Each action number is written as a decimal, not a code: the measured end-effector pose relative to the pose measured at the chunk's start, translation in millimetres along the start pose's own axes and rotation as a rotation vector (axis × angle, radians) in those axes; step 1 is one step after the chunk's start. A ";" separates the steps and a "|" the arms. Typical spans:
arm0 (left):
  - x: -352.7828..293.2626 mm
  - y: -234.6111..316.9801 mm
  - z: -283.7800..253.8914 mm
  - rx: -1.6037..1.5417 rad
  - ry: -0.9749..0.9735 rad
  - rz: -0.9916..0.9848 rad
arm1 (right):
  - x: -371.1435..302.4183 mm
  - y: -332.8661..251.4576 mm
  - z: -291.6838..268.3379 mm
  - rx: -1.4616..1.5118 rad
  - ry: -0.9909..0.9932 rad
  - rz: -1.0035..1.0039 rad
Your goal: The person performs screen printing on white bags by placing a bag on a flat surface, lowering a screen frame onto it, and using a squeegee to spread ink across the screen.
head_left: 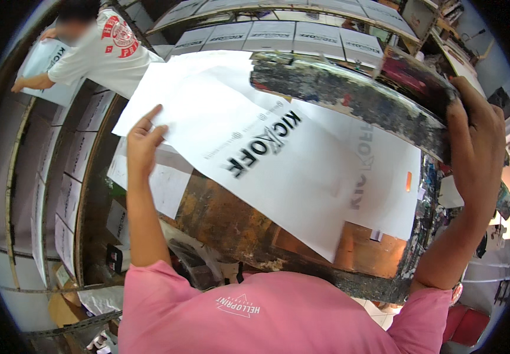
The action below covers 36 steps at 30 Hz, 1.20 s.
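Observation:
My left hand (147, 134) pinches the left edge of a white printed sheet (302, 183) with bold black lettering. The sheet slants over the worktable, its near corner hanging above the wood. Under it lies another pale sheet (384, 194) with fainter lettering and a small orange strip. Closed round the right end of a raised, ink-caked screen-printing frame (349, 88) is my right hand (476, 121); some of its fingers are hidden behind the frame. The frame is tilted up above the sheets.
The stained wooden worktable (225, 203) has a dark, ink-crusted right edge. More white paper (202, 68) lies beyond my left hand. Racks of printed sheets (269, 36) stand behind and at left. At the far left, a co-worker (98, 53) in a white shirt holds a printed sheet (45, 65).

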State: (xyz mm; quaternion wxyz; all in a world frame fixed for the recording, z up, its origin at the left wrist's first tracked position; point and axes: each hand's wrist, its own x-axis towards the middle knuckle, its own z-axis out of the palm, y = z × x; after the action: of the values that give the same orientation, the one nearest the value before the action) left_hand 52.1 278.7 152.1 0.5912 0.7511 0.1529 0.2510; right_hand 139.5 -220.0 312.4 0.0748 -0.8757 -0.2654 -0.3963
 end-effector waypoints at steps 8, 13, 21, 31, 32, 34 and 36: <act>130.5 -53.7 -151.6 0.224 0.109 -0.077 | -11.7 15.4 2.5 -0.192 -0.108 0.090; 168.7 -100.3 -190.1 1.293 0.534 -0.033 | -5.2 9.4 -6.5 -0.053 -0.042 0.016; -125.2 11.3 170.1 0.630 -0.838 0.419 | 4.1 -22.6 -24.4 0.080 -0.134 0.277; -237.4 -17.9 273.3 0.715 -0.849 0.800 | -4.7 -29.8 -36.1 0.094 -0.313 0.328; -229.3 -1.4 257.8 0.418 -0.680 0.647 | -12.1 -29.9 -25.2 0.085 -0.281 0.281; -211.9 41.8 218.2 -0.313 -0.487 0.291 | -40.8 -28.1 -4.3 0.048 -0.169 0.137; -200.3 69.0 183.4 -1.027 -0.524 -0.053 | -87.9 -29.8 4.1 -0.012 -0.174 0.064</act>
State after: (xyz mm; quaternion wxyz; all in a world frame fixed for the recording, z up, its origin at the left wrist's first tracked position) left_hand -15.9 6.9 147.2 0.9043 0.4007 -0.1214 0.0835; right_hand 78.7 -229.0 242.8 0.0589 -0.9153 -0.2404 -0.3176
